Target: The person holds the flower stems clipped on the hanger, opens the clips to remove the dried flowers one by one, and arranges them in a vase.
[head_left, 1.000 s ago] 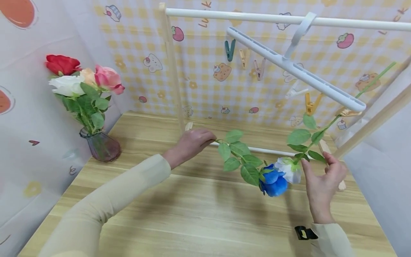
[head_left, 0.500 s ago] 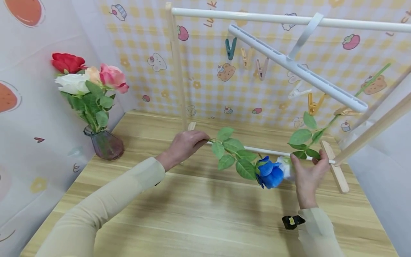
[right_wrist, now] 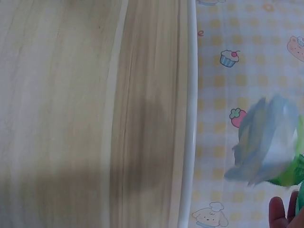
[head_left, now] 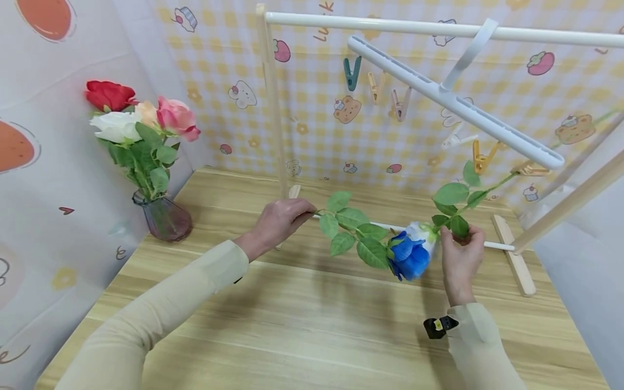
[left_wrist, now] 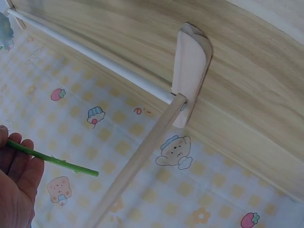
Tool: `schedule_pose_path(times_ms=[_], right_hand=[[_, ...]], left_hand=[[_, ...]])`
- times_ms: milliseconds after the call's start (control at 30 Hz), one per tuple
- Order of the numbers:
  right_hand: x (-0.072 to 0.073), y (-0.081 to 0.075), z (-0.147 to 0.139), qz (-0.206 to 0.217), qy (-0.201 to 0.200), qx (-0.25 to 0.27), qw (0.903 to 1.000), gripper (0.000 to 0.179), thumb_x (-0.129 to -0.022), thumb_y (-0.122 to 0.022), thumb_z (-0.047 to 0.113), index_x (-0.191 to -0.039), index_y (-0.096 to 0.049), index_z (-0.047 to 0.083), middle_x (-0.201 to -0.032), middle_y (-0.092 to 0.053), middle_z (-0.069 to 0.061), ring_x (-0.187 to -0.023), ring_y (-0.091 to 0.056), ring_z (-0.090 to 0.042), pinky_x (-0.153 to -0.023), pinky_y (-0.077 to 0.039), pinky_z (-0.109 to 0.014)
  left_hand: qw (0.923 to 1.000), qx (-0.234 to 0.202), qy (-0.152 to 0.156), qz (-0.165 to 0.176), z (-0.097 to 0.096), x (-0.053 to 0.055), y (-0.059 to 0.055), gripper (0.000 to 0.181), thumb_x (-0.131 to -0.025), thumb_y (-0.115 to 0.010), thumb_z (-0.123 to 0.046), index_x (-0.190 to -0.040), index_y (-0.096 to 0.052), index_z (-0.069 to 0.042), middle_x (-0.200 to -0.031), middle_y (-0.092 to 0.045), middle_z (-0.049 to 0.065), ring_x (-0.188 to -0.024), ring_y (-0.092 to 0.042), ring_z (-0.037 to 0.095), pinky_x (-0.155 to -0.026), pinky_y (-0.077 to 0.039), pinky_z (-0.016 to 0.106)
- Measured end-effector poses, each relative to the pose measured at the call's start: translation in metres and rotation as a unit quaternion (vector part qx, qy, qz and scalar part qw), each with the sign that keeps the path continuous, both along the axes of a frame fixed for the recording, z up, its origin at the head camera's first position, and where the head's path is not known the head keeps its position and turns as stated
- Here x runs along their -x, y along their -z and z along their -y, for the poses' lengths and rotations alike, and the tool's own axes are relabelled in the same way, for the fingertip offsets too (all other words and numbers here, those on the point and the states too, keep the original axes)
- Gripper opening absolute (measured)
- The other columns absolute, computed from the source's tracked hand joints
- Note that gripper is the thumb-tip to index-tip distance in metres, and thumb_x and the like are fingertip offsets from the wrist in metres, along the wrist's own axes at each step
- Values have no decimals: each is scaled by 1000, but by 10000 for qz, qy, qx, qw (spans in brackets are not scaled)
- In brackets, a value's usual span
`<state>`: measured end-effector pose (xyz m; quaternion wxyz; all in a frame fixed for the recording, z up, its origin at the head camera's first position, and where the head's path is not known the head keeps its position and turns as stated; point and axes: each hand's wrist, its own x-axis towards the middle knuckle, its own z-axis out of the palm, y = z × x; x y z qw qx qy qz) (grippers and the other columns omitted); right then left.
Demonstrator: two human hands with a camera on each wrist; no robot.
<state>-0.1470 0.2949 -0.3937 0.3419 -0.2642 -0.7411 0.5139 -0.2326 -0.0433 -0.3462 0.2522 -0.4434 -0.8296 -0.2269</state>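
My left hand [head_left: 280, 223] pinches the stem of a blue rose [head_left: 409, 255] near its cut end; the green stem [left_wrist: 71, 166] sticks out past the fingers in the left wrist view. The blue bloom hangs to the right, tilted down, with leaves along its stem. Just behind it is a white rose [head_left: 418, 232], whose bloom [right_wrist: 266, 140] looks blurred in the right wrist view. My right hand [head_left: 463, 257] holds the white rose just below the bloom. Its stem slants up right past a pale orange clip [head_left: 532, 169]; whether the clip grips it I cannot tell.
A grey-blue hanger [head_left: 443, 95] with several clips, including a yellow clip [head_left: 483, 156] and a green clip [head_left: 351, 73], hangs on a white rail [head_left: 365, 23] of a wooden stand. At left, a glass vase [head_left: 168, 219] holds red, white, peach and pink roses.
My right hand has moved left with the white rose, bringing its bloom behind the blue one, and its fingers have closed in at the stem. My left hand has shifted slightly left with the blue rose.
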Motion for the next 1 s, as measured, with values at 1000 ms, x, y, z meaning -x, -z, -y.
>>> schedule_pose_path(times_ms=[1000], right_hand=[[-9,0,-4,-359,-230,-198,9989,17,-90,-57,6,-100,-58,-8,-80,-50,18,-70,-46,2,-60,-38,-10]], left_hand=[[9848,-1151,-1290,-176,104,-12,0,13,-78,-72,3,-89,-69,-2,-87,-68,13,-76,-67,24,-59,-54,34]])
